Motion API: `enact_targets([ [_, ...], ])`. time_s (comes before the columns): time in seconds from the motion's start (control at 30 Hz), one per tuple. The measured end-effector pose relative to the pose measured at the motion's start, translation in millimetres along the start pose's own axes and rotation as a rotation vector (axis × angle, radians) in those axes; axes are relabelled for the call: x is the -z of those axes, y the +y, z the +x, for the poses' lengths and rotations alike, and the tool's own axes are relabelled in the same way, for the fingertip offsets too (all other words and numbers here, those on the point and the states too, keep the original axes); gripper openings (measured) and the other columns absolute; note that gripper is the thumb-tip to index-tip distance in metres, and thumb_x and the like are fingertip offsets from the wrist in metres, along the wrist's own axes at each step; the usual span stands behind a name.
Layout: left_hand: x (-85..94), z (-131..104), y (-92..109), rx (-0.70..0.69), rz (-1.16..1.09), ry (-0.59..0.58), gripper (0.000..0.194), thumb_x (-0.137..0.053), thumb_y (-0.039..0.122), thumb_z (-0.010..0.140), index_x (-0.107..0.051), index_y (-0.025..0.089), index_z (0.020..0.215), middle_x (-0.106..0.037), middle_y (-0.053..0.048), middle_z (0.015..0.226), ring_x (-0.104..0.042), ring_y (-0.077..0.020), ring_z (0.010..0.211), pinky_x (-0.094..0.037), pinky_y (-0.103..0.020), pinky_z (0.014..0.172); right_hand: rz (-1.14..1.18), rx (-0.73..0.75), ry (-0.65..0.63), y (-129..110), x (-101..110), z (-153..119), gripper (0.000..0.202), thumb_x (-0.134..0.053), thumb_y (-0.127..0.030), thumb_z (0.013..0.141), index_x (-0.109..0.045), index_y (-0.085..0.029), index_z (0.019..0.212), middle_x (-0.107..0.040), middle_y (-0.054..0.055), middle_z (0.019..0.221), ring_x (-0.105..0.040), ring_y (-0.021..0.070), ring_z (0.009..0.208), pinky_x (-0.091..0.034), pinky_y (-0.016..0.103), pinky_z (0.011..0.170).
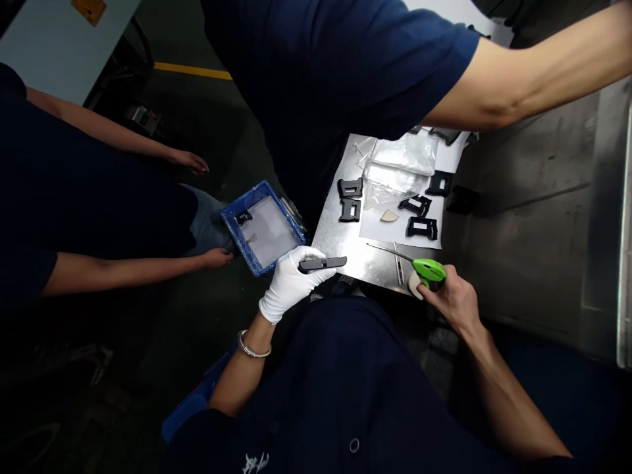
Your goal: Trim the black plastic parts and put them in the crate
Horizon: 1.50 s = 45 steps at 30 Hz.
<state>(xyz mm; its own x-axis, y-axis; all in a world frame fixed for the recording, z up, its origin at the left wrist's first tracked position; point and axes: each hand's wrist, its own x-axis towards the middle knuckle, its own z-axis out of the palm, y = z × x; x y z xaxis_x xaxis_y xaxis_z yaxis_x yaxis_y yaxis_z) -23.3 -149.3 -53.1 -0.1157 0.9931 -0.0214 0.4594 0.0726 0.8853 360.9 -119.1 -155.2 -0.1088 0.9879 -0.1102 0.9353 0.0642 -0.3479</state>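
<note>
My left hand, in a white glove, grips a dark elongated plastic part just off the left front edge of the metal table. Bare, my right hand is closed on a green-handled tool with a long thin shaft that points left over the table's front edge. A pale round roll sits by the tool's handle. Near the shaft lies a slim metallic pen-like tool. Black frame-shaped parts rest farther back on the table, some on white paper.
Clear plastic bags and a beige wedge lie on the table. A blue bin stands left of it. One person's arm reaches across the top; another person's hands hang at the left.
</note>
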Motion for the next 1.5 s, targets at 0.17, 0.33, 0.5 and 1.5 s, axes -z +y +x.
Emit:
enact_targets([
  [0.17,18.7,-20.7,-49.1,-0.074,0.321,-0.127,0.026,-0.081,0.042,0.079,-0.079,0.025,0.099,-0.066,-0.002,0.078,-0.059,-0.0171,0.075,-0.048,-0.031,0.077,-0.085,0.246,-0.195,-39.3,4.6,-27.6,0.03,-0.056,-0.049,0.085,-0.045,-0.024,0.098,-0.061,0.003,0.075,-0.06,0.0232,0.066,-0.031,0.029,0.056],
  [0.33,28.7,-63.5,-99.7,0.184,0.478,-0.34,0.031,-0.075,0.052,0.082,-0.081,0.03,0.104,-0.065,-0.004,0.082,-0.06,-0.0196,0.08,-0.046,-0.03,0.076,-0.186,0.409,-0.418,-76.3,-22.7,-43.3,0.022,-0.057,-0.034,0.088,-0.042,-0.023,0.099,-0.067,0.005,0.086,-0.063,0.0223,0.073,-0.024,0.028,0.055],
  [0.5,29.6,-105.5,-120.9,0.301,0.515,-0.394,0.035,-0.074,0.055,0.081,-0.08,0.031,0.105,-0.069,-0.005,0.09,-0.064,-0.0209,0.086,-0.048,-0.029,0.082,-0.235,0.461,-0.539,-106.8,-46.1,-53.9,0.024,-0.06,-0.023,0.086,-0.044,-0.022,0.103,-0.069,0.007,0.097,-0.066,0.0219,0.078,-0.019,0.028,0.055],
  [1.5,23.7,-153.3,-161.5,0.53,0.59,-0.547,0.029,-0.07,0.039,0.08,-0.074,0.023,0.104,-0.076,-0.01,0.099,-0.07,-0.0295,0.098,-0.049,-0.037,0.09,-0.355,0.512,-0.651,-129.3,-67.1,-44.0,0.036,-0.06,-0.019,0.086,-0.047,-0.02,0.119,-0.07,0.01,0.108,-0.071,0.0259,0.092,-0.032,0.028,0.06],
])
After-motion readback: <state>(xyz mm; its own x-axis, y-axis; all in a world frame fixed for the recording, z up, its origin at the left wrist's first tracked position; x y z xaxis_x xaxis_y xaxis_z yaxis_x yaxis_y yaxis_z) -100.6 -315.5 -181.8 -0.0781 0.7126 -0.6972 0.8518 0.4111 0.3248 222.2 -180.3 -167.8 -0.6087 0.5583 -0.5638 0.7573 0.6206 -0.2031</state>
